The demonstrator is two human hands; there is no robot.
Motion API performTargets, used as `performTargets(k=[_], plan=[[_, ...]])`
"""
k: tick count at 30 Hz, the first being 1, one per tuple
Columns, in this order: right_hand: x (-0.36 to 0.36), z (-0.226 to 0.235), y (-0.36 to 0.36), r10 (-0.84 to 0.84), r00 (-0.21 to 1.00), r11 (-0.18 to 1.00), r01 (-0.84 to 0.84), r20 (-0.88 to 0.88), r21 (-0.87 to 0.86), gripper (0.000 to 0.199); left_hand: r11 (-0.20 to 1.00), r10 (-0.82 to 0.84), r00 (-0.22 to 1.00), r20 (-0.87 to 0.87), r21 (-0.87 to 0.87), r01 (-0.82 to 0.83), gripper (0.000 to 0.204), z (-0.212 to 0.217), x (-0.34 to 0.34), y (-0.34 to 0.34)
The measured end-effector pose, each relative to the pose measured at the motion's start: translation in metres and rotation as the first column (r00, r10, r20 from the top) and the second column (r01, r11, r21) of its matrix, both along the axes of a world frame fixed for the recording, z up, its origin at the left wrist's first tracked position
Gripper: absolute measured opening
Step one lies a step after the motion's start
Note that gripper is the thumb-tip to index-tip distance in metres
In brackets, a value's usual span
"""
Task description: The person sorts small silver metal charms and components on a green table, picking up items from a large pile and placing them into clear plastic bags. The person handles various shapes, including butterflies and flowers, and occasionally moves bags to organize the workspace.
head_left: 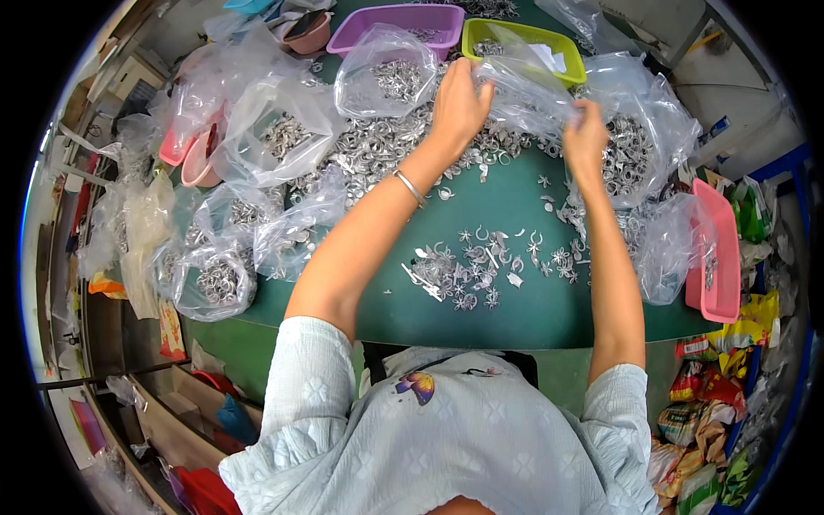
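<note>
Clear plastic bag (528,90), one item, upper centre-right of the frame, stretched between two hands above a green table (515,318).

Hold: left hand (459,107) pinches the bag's left edge, fingers closed on the film; right hand (585,137) grips its right end, likewise clamped. The hands are apart, the film drawn loosely between them.

Handling (judged): thin, soft, very light film with no stiffness of its own; crumples and sags; probably slick, so a pinch at an edge or the mouth likely serves better than a flat grasp. Not fragile, though sharp metal parts could snag or tear it. Whether it holds any contents cannot be told.

Orientation: long axis runs roughly left to right across the frame, dipping slightly toward the right hand. Which end is the mouth cannot be told.

Surroundings: small silver metal pieces (481,275) loose in the middle of the table; heaped metal pieces (378,142) just left of the left hand; green tray (562,43) and purple tray (390,17) at the top edge behind the bag; pink tray (717,249) at right; further filled bags (215,275) at left.
</note>
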State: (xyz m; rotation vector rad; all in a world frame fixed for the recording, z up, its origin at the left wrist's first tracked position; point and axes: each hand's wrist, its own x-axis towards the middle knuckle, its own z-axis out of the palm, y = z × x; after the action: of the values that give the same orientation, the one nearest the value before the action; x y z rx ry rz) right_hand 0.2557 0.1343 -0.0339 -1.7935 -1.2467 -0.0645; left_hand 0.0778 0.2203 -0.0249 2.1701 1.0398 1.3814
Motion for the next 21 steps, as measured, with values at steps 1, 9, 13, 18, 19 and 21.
performTargets(k=[1, 9, 13, 18, 19, 21], plan=[[-0.002, -0.016, 0.003, 0.063, 0.994, 0.998, -0.062, 0.084, -0.019, 0.035, 0.999, 0.043, 0.998, -0.049, -0.018, -0.044, 0.056, -0.006, 0.002, -0.003], [-0.030, -0.018, -0.065, 0.218, 0.927, 0.963, -0.255, 0.306, 0.088, 0.053, 0.977, 0.083, 0.985, -0.149, 0.209, -0.051, 0.083, -0.011, -0.014, -0.048], [-0.029, -0.031, -0.055, 0.211, 0.968, 0.972, -0.192, 0.135, -0.136, 0.029, 0.784, 0.083, 0.892, -0.443, 0.582, 0.216, 0.047, -0.007, -0.007, -0.056], [-0.026, -0.017, -0.018, -0.132, 0.805, 0.965, -0.028, 0.579, 0.260, 0.032, 0.739, 0.010, 0.995, -0.102, 0.671, 0.062, 0.023, -0.002, 0.015, -0.001], [-0.025, -0.018, -0.013, -0.070, 0.788, 0.985, -0.042, 0.612, 0.168, 0.035, 0.735, 0.028, 0.997, -0.077, 0.677, 0.032, 0.022, 0.000, 0.017, 0.001], [-0.027, -0.026, -0.006, 0.069, 0.752, 0.997, -0.066, 0.655, -0.029, 0.042, 0.848, 0.144, 0.917, -0.373, 0.524, 0.080, 0.028, -0.021, 0.009, 0.006]])
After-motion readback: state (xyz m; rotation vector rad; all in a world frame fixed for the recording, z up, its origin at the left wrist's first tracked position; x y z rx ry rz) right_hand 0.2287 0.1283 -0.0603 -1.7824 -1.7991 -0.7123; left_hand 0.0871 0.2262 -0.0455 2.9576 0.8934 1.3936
